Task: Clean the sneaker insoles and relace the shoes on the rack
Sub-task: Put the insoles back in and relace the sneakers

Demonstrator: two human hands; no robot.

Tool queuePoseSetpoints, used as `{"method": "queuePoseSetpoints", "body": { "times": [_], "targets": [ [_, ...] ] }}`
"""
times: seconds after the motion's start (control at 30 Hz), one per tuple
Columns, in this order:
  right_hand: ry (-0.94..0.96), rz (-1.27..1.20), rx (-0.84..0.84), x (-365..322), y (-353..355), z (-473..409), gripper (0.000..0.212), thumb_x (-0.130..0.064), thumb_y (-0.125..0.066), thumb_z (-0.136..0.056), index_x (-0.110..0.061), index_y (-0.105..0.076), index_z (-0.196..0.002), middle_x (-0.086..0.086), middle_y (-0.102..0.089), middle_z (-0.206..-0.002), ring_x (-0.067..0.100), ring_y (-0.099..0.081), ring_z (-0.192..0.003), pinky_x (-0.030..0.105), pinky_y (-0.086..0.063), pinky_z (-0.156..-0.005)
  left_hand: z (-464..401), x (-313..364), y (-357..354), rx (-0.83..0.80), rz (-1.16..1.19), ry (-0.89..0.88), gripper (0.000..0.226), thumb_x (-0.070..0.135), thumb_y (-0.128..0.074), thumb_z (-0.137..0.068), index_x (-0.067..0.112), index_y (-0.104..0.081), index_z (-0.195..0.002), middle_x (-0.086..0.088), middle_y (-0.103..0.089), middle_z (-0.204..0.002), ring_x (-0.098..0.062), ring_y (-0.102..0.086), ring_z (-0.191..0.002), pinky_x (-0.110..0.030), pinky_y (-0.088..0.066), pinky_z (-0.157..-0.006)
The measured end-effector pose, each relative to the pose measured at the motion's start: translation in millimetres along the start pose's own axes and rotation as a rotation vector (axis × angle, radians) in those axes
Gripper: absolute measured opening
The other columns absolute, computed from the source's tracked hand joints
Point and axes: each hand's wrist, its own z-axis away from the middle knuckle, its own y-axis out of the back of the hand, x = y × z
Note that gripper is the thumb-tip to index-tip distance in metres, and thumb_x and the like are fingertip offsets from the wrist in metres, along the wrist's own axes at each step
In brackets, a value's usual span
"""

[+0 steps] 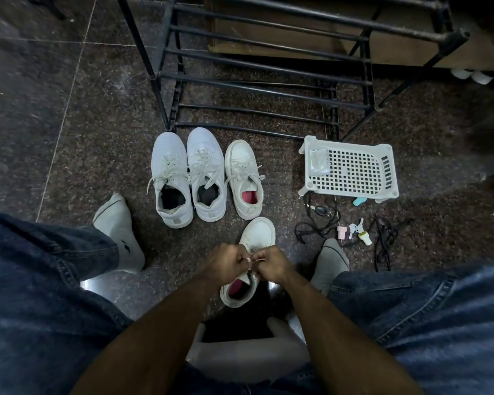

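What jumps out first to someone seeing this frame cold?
The left hand and right hand meet at bottom centre, pinching a lace above a white sneaker with a pink insole. Just beyond stand three more white sneakers in a row on the dark floor. Behind them rises the black shoe rack, with a white perforated basket at right.

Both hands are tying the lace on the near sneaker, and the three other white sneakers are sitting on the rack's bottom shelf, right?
Not quite. Both hands, left hand and right hand, do pinch the lace on the near sneaker, but the head view shows the three other sneakers on the floor before the rack.
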Motion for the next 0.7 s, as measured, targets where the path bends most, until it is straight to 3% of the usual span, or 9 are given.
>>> {"method": "queuePoseSetpoints", "body": {
  "times": [0.1,0.2,0.4,0.57,0.7],
  "targets": [
    [-0.1,-0.105,-0.036,-3.6,0.2,2.7,0.029,0.005,-0.058,-0.088,-0.011,-0.063,-0.065,-0.004,-0.054,-0.044,0.005,-0.047,-0.034,0.02,-0.041,-0.041,3.2,-1.5,-4.3,-0.02,-0.167,-0.021,0.019,0.029,-0.056,-0.088,0.022,-0.064,-0.104,-0.008,-0.069,-0.104,-0.031,-0.064,-0.095,-0.034,-0.047,-0.074],
    [-0.177,-0.196,-0.032,-5.7,1.4,5.4,0.03,0.006,-0.047,-0.09,-0.011,-0.061,-0.07,0.001,-0.051,-0.051,0.009,-0.046,-0.039,0.024,-0.045,-0.045,4.2,-3.5,-9.2,-0.015,-0.209,-0.061,0.017,0.03,-0.051,-0.092,0.023,-0.058,-0.105,-0.002,-0.061,-0.112,-0.028,-0.061,-0.099,-0.037,-0.046,-0.075],
    [-0.301,-0.339,-0.137,-7.8,4.0,10.5,0.023,0.0,-0.041,-0.091,-0.014,-0.058,-0.083,0.0,-0.049,-0.062,0.011,-0.049,-0.056,0.033,-0.054,-0.064,7.5,-6.6,-10.9,0.032,-0.168,-0.056,0.013,0.028,-0.052,-0.093,0.022,-0.056,-0.105,0.002,-0.053,-0.111,-0.019,-0.054,-0.104,-0.034,-0.042,-0.075],
    [-0.365,-0.411,-0.122,-9.5,5.9,10.1,0.018,-0.004,-0.045,-0.09,-0.013,-0.06,-0.086,0.001,-0.048,-0.063,0.013,-0.047,-0.055,0.03,-0.052,-0.061,5.8,-2.0,-5.3,0.021,-0.054,0.006,0.013,0.02,-0.056,-0.09,0.025,-0.068,-0.093,0.002,-0.063,-0.104,-0.02,-0.062,-0.096,-0.03,-0.046,-0.075],
    [-0.405,-0.449,-0.114,-9.6,5.9,10.6,0.014,-0.008,-0.048,-0.089,-0.012,-0.061,-0.085,0.0,-0.049,-0.061,0.012,-0.047,-0.052,0.03,-0.05,-0.061,9.0,0.2,-4.1,-0.004,-0.013,0.032,0.023,0.019,-0.058,-0.083,0.026,-0.073,-0.098,0.006,-0.068,-0.105,-0.017,-0.065,-0.094,-0.021,-0.045,-0.072]
  ]
}}
